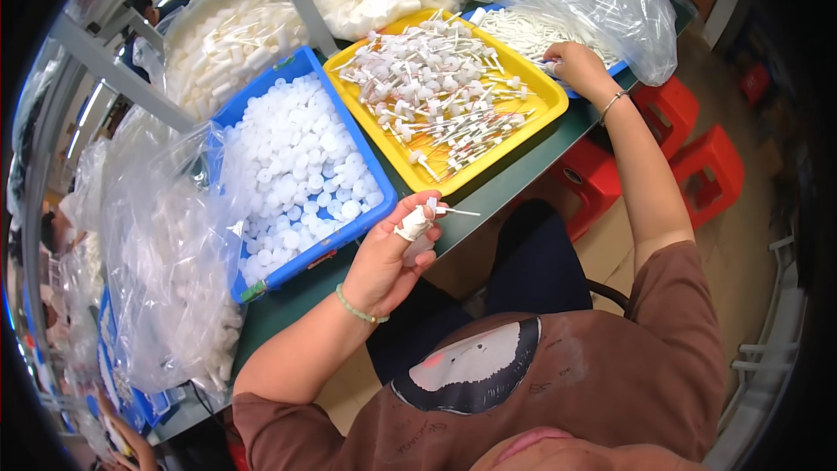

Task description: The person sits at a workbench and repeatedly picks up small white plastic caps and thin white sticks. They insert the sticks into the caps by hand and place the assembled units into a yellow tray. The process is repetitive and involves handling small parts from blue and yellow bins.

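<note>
My left hand [384, 262] is closed in front of the yellow tray [545, 109], its thumb wrapped in white tape. Between thumb and fingers it grips a small white plastic part with a thin stem [462, 212] pointing right. A translucent white piece [418, 250] shows against the lower fingers. At the far right, my right hand [582, 70] has its fingers bent together at the edge of slim white sticks [532, 30] in a blue tray. What those fingertips hold, if anything, cannot be made out. The yellow tray bears many white-capped stemmed parts [427, 70].
A blue tray [370, 208] of translucent white caps [296, 157] stands left of the yellow one. Clear plastic bags of white parts [174, 235] crowd the left and back. A grey metal post [301, 0] rises behind. Red stools [706, 174] stand right. A co-worker's arm [126, 436] shows lower left.
</note>
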Action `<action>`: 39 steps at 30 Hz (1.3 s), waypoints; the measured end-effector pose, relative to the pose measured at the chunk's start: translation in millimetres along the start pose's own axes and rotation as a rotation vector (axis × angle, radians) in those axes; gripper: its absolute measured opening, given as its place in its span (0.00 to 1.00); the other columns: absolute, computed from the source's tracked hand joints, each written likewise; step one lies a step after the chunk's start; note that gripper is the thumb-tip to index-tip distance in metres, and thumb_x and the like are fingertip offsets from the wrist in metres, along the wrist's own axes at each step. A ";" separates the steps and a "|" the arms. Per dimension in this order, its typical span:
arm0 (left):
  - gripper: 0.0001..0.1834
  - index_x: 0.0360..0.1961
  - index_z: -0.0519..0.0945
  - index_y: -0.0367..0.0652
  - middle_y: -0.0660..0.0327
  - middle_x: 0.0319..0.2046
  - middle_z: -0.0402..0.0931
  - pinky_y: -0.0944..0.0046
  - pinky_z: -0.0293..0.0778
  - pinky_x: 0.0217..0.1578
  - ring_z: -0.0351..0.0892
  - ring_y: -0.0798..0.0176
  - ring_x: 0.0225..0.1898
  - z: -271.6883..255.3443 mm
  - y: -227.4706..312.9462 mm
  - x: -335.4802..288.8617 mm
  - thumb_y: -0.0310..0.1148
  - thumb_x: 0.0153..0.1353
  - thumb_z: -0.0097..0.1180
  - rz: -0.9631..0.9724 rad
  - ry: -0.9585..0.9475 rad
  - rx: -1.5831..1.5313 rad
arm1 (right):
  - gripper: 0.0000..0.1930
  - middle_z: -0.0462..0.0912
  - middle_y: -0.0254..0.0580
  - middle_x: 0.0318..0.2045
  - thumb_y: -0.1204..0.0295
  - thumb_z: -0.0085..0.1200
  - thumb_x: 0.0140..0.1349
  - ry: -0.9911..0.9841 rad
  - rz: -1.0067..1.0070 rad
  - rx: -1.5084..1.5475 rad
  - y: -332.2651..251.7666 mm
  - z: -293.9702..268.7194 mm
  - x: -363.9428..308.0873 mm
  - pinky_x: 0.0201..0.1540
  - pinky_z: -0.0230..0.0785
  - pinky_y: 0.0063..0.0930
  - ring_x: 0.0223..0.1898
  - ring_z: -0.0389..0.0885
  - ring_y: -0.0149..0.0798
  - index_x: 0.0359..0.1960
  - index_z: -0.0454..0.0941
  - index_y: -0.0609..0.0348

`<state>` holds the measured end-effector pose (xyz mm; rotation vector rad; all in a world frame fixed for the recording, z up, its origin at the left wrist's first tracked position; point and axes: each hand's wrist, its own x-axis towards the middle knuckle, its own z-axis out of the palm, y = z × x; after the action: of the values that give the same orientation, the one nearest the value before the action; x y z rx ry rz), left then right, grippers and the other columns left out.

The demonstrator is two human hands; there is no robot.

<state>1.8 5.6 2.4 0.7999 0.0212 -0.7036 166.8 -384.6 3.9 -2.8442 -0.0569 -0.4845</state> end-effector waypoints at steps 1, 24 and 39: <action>0.16 0.51 0.74 0.45 0.68 0.40 0.74 0.78 0.62 0.25 0.68 0.76 0.35 0.4 0.2 0.6 0.33 0.63 0.56 -0.004 -0.009 0.000 | 0.08 0.83 0.48 0.34 0.72 0.54 0.50 -0.008 -0.018 -0.036 5.5 -0.6 1.1 0.42 0.71 0.38 0.38 0.80 0.50 0.31 0.83 0.55; 0.19 0.51 0.72 0.46 0.69 0.39 0.70 0.80 0.61 0.23 0.66 0.76 0.35 2.0 -2.6 1.1 0.35 0.60 0.60 0.026 0.022 -0.047 | 0.09 0.79 0.34 0.31 0.77 0.57 0.55 -0.080 -0.220 1.072 -176.9 -16.9 -176.8 0.24 0.56 0.16 0.26 0.70 0.23 0.38 0.82 0.60; 0.16 0.48 0.75 0.44 0.66 0.39 0.74 0.78 0.64 0.25 0.68 0.78 0.34 6.9 -5.2 0.9 0.35 0.60 0.59 0.057 0.096 0.103 | 0.17 0.82 0.38 0.33 0.81 0.61 0.43 0.445 -0.550 0.598 -198.7 -3.6 -174.7 0.28 0.69 0.28 0.29 0.79 0.38 0.39 0.79 0.54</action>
<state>-2.2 -2.1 3.6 0.9290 0.0489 -0.6153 -15.2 -192.7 -2.4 -2.0582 -0.7681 -1.0002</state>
